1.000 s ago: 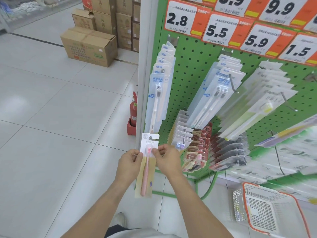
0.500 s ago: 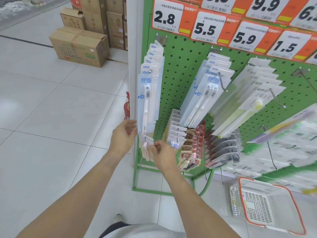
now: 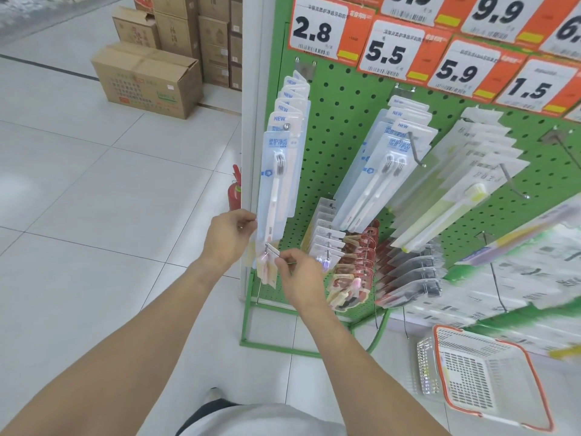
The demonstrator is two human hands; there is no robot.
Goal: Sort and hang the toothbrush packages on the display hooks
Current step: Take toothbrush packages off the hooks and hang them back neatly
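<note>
progress: mid-hang, most hooks stocked | pink toothbrush package (image 3: 266,268) at low hook (image 3: 268,248), below blue packages (image 3: 276,171), seating unclear | right hand (image 3: 300,275) pinches its top | left hand (image 3: 228,237) pinches blue pack edge | basket (image 3: 485,377) contents unclear

Two hands (image 3: 231,237), one basket (image 3: 490,379), one fire extinguisher (image 3: 234,191)

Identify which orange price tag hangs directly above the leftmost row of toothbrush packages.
The 2.8 price tag, leftmost on the board, sits above that row; 5.5, 5.9 and 1.5 hang further right.
</note>
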